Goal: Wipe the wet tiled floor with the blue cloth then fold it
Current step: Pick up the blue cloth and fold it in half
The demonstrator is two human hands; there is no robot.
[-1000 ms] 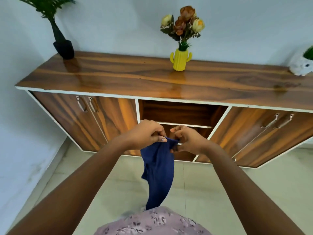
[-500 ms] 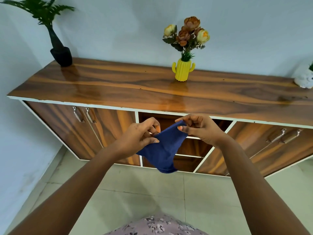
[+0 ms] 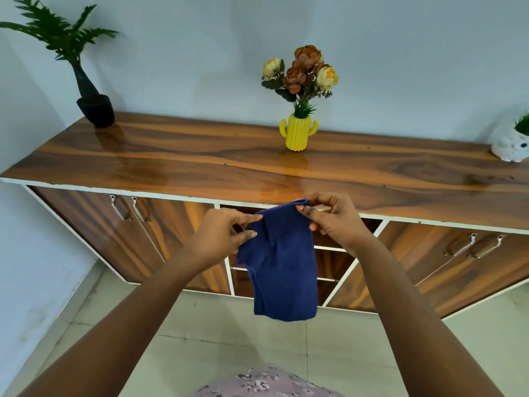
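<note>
The blue cloth (image 3: 282, 267) is held in mid-air, in front of the wooden cabinet (image 3: 86, 233) and above the tiled floor (image 3: 217, 339). It hangs doubled over, lower edge free and clear of the floor. Its top edge is pinched at two points: the left hand (image 3: 221, 240) is closed on the upper left corner between thumb and forefinger, and the right hand (image 3: 332, 219) is closed on the upper right corner, fingertips (image 3: 300, 208) curled over the fold. The right hand is held slightly higher than the left, so the top edge slopes. Both forearms are extended forward from the bottom of the view.

Behind the cloth, open shelf compartments are seen in the cabinet's middle section, with closed doors and metal handles (image 3: 130, 209) on either side. The glossy worktop (image 3: 200, 161) is seen above the hands. A yellow cactus-shaped vase (image 3: 298, 133) with flowers (image 3: 305, 73) is placed on it near the centre, a black pot (image 3: 96, 110) with a green plant at the far left, and a white planter (image 3: 511, 144) at the far right edge. A floral-patterned garment (image 3: 266, 382) is visible at the bottom edge.
</note>
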